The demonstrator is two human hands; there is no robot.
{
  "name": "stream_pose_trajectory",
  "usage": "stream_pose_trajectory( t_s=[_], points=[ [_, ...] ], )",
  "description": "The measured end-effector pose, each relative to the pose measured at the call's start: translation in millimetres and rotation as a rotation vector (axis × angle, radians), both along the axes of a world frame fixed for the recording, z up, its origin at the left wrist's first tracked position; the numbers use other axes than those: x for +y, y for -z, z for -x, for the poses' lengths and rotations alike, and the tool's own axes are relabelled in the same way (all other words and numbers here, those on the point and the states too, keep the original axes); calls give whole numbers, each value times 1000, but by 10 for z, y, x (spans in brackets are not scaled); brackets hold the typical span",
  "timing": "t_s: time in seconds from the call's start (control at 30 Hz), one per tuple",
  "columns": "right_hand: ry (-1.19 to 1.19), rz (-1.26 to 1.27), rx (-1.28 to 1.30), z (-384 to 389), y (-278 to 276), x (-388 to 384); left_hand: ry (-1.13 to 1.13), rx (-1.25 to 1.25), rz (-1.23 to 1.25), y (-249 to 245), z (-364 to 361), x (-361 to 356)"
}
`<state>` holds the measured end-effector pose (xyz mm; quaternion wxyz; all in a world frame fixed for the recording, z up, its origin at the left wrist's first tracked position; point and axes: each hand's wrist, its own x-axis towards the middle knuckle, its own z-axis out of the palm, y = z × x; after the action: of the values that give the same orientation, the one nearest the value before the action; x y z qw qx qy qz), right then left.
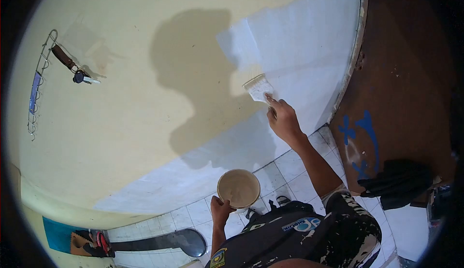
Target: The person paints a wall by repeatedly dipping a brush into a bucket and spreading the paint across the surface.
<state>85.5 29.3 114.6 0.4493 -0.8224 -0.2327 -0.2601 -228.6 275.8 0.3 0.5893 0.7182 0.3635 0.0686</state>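
My right hand point(283, 118) is closed around the handle of a wide paintbrush point(260, 88), its bristles against the wall at the edge of the white paint point(302, 36). Cream wall point(125, 113) still shows to the left of the painted patch and under the bristles. Down by my waist, my left hand point(221, 209) grips the rim of a round paint bucket point(238, 172). Pale paint point(238, 190) lies inside it. The bucket's lower side is mostly out of sight.
A wire hook rack point(36, 89) with keys point(79, 77) hangs on the left wall. At right stands a brown door point(401, 65) with blue marks, a dark cloth point(401, 181) below. White tiles point(186, 215) cover the floor. A long dark object point(159, 243) lies lower left.
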Motion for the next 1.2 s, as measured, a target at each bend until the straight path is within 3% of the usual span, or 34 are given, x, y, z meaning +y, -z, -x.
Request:
stream_pose_trajectory(
  t_s=[0.07, 0.2, 0.3, 0.4, 0.53, 0.57, 0.7, 0.77, 0.87, 0.97, 1.03, 1.1, 1.2],
  points=[
    [-19, 14, 44, 88, -281, -101, 65, 58, -96, -107, -37, -60],
    [17, -57, -158, -6, -1246, -126, 69, 60, -43, -55, -79, -67],
    [5, -98, -190, -205, -1645, -100, 43, 49, 3, -90, -72, -96],
    [7, -14, -141, -375, -1269, -4, 31, 21, 29, -61, -20, -78],
    [-1, 7, -148, -365, 139, 107, -7, 15, 6, -113, 42, -108],
    [24, 148, 124, -214, 296, 65, -5, 36, -38, -124, 61, -107],
    [7, 276, 343, -12, 1111, -139, 21, 58, -43, 136, 173, 90],
    [3, 241, 347, 21, 1230, -216, 12, 52, -21, 81, 169, 91],
    [13, 172, 227, 67, 479, -267, 32, 97, -149, -109, 111, -3],
    [40, 22, 29, 36, -366, -239, 22, 35, -90, 1, 107, 39],
    [18, -32, -38, -101, -633, -175, 14, 27, -63, 3, 102, 34],
    [-4, -87, -107, -201, -592, -132, 5, 18, -37, 53, 115, 54],
    [45, 12, -248, -500, 226, 68, 28, 16, -89, 108, 166, 96]
  ],
)
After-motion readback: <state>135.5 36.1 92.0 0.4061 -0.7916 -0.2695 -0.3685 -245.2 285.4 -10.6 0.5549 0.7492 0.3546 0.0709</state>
